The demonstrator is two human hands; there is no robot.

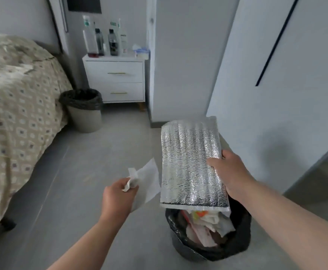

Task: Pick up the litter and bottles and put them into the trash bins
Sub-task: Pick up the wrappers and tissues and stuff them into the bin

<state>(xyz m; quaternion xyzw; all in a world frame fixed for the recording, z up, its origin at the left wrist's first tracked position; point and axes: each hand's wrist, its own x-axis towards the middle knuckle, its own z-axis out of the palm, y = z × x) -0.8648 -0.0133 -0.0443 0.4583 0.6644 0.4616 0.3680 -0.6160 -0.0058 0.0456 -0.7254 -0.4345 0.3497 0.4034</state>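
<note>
Above black-lined bin (237,248), flat crinkled foil pouch (190,164), crumpled tissue (145,178)

Bed (17,106) at left; white nightstand (114,80) w/ 2 drawers.

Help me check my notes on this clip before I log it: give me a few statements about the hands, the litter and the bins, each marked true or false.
1. The right hand holds a silver foil pouch above the near bin. True.
2. The left hand is empty. False: it grips a crumpled white paper.
3. The near bin is empty. False: it already holds wrappers and paper inside its black liner.
4. A second bin stands between the bed and the white nightstand. True.
5. Bottles lie on the floor. False: they stand upright on the nightstand.
</note>
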